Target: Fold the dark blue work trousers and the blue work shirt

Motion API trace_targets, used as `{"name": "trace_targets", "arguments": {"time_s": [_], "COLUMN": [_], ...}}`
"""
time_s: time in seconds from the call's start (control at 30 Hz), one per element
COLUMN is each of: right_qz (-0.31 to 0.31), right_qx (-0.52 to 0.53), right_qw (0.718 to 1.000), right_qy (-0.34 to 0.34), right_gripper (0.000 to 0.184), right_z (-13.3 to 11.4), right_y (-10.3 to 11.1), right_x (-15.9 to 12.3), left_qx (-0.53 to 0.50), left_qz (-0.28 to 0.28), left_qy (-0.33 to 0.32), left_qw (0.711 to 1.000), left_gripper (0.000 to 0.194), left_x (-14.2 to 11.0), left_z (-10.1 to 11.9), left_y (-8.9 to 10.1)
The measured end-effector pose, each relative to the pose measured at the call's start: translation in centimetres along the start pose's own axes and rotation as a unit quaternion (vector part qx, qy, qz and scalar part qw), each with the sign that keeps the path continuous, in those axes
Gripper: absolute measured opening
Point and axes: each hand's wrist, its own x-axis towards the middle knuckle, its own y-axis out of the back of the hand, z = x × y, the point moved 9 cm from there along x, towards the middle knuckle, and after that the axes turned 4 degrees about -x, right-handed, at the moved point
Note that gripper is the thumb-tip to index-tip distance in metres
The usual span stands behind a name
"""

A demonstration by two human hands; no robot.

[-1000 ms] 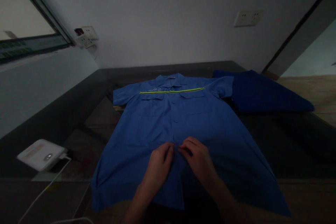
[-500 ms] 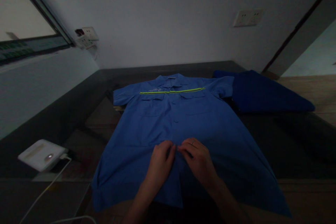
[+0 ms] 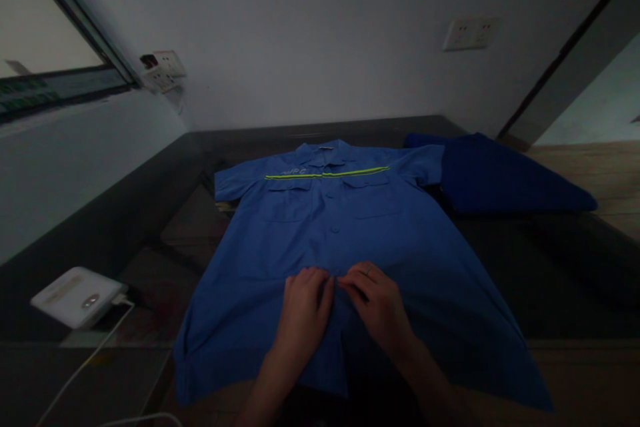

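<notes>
In the head view, the shirt [image 3: 360,243] lies front up on the dark table [image 3: 500,273] before you, collar [image 3: 323,155] at the far end and hem toward you. Your left hand [image 3: 306,307] and right hand [image 3: 380,303] meet at its front opening, below the button [image 3: 335,229]. Each hand has a narrow grip, thumb and fingertips pinched on the shirt's front edge, the two sets of fingertips nearly touching; you cannot tell whether a button sits between them. A ring [image 3: 369,272] shows on your right hand. The yellow stripe [image 3: 356,172] crosses the chest above two pockets, and both short sleeves are spread outward. To your right, a darker blue cloth [image 3: 515,180] lies beside the shirt, meeting its sleeve. To your left, well apart from your hands, a white box [image 3: 75,295] rests on the table with a cable [image 3: 95,350] plugged into it.
</notes>
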Motion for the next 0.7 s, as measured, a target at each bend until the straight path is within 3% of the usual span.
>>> {"name": "trace_targets", "arguments": {"time_s": [0.27,0.53,0.7], "right_qz": [0.005,0.007,-0.003], "right_qx": [0.028,0.103,0.129], "right_qw": [1.0,0.992,0.986], "right_qy": [0.003,-0.069,-0.106], "right_gripper": [0.018,0.015,0.01], "right_z": [0.0,1.3,2.0], "right_y": [0.1,0.1,0.1], "right_x": [0.0,0.0,0.1], "left_qx": [-0.101,-0.023,-0.061], "left_qz": [-0.004,0.009,0.011], "left_qy": [0.015,-0.003,0.007], "left_qw": [0.995,1.0,0.998], "left_gripper": [0.015,0.018,0.014], "left_x": [0.0,0.1,0.1], "left_z": [-0.7,0.2,0.0], "left_y": [-0.1,-0.2,0.0]}}
